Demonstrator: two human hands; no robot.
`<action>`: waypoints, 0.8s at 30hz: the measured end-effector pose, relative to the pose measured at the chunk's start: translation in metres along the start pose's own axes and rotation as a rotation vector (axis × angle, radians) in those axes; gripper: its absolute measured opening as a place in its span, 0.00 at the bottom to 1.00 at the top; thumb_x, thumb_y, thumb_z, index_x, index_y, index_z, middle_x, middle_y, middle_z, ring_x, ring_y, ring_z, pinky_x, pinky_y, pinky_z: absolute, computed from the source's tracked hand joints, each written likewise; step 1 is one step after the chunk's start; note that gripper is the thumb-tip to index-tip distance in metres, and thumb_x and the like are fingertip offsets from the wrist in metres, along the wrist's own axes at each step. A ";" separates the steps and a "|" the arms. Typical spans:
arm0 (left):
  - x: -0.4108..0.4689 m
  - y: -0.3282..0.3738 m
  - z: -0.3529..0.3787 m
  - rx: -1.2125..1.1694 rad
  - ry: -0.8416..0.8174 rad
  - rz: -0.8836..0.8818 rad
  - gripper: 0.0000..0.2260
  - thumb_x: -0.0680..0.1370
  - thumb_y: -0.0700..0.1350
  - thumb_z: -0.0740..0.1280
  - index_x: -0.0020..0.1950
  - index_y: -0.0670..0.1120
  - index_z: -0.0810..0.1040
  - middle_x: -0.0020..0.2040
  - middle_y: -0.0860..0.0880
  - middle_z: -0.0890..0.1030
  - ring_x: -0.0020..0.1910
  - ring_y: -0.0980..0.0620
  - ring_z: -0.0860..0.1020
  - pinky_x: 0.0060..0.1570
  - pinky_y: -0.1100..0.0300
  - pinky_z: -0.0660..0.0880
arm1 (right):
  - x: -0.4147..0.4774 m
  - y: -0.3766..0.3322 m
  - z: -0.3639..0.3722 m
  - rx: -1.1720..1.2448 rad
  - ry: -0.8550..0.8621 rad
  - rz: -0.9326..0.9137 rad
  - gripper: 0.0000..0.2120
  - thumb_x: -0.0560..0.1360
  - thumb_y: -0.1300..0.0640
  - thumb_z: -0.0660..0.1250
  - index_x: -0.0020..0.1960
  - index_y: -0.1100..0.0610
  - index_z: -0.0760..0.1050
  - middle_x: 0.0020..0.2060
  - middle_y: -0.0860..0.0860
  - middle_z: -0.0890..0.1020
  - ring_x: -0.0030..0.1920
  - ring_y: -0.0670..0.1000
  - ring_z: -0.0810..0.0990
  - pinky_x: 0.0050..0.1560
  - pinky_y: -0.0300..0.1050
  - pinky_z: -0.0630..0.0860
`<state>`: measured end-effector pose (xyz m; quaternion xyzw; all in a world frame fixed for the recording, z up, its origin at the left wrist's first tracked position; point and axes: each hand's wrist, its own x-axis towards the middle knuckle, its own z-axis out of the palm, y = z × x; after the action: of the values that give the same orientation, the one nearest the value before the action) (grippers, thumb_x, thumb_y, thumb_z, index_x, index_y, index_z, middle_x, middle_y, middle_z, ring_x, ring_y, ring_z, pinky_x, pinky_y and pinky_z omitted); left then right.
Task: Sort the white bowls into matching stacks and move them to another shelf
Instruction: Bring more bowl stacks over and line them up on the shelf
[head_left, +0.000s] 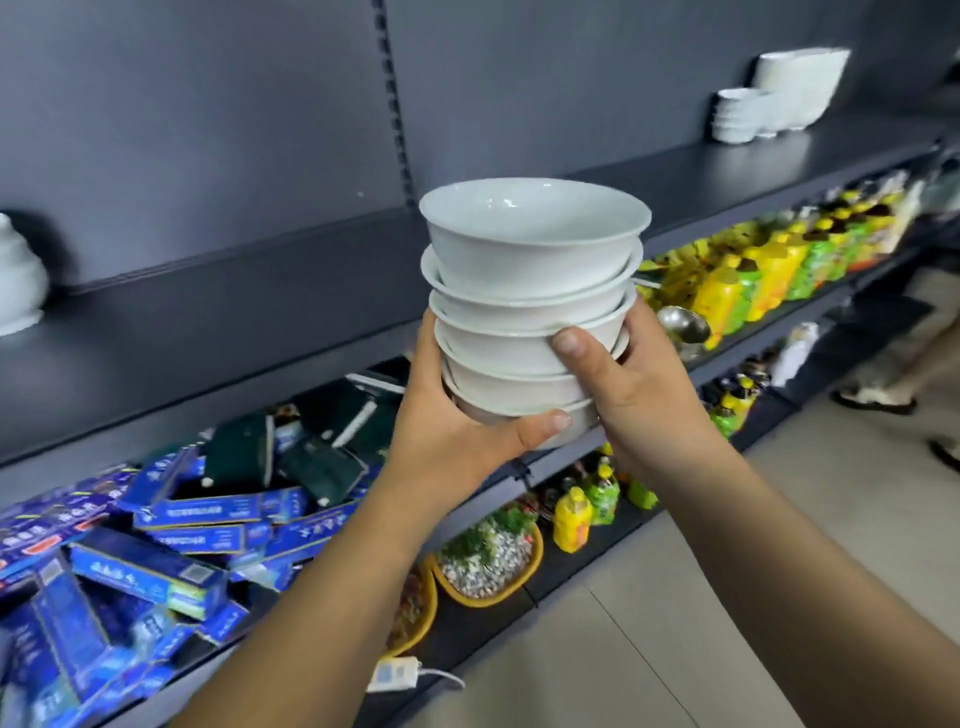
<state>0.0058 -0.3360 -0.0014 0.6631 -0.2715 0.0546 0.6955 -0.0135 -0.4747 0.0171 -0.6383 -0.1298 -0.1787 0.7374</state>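
The task is looking partly done: a stack of white bowls (530, 322), about six nested and seemingly matching, is being carried in the air just in front of the dark shelf (260, 322), not yet resting on it. The left hand (447, 421) is gripping the lowest bowls, its fingers curled round them, and the right hand (644, 400) is clasping the middle ones, thumb pressing the side. The top bowl is showing empty. Far along the dark shelf to the right, small white stacks (735, 117) and a larger one (802, 85) are standing; another white stack (18, 280) is sitting at its left end, so setting down and probably more sorting are remaining. Below the dark shelf, a yellow basket (485, 600) is holding something speckled.
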 end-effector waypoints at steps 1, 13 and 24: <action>-0.004 -0.003 0.018 -0.017 -0.014 -0.011 0.42 0.59 0.44 0.75 0.70 0.41 0.61 0.63 0.50 0.74 0.61 0.57 0.75 0.53 0.65 0.74 | -0.010 -0.003 -0.017 -0.021 0.022 0.000 0.38 0.55 0.35 0.73 0.60 0.52 0.69 0.54 0.47 0.80 0.56 0.45 0.79 0.49 0.35 0.75; 0.023 -0.041 0.168 -0.097 -0.231 -0.094 0.47 0.58 0.46 0.77 0.72 0.43 0.57 0.67 0.45 0.71 0.66 0.48 0.71 0.62 0.48 0.71 | -0.046 -0.015 -0.168 -0.121 0.248 0.002 0.41 0.58 0.36 0.73 0.64 0.56 0.67 0.59 0.53 0.78 0.60 0.48 0.77 0.54 0.37 0.74; 0.152 -0.087 0.278 -0.230 -0.457 -0.009 0.46 0.60 0.44 0.76 0.73 0.40 0.56 0.68 0.43 0.69 0.67 0.47 0.70 0.63 0.46 0.70 | 0.034 -0.022 -0.289 -0.222 0.404 -0.069 0.40 0.59 0.39 0.73 0.63 0.61 0.67 0.56 0.52 0.79 0.57 0.46 0.78 0.52 0.36 0.74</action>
<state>0.0877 -0.6534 -0.0186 0.5757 -0.4232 -0.1309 0.6873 -0.0030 -0.7658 0.0078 -0.6620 0.0193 -0.3411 0.6671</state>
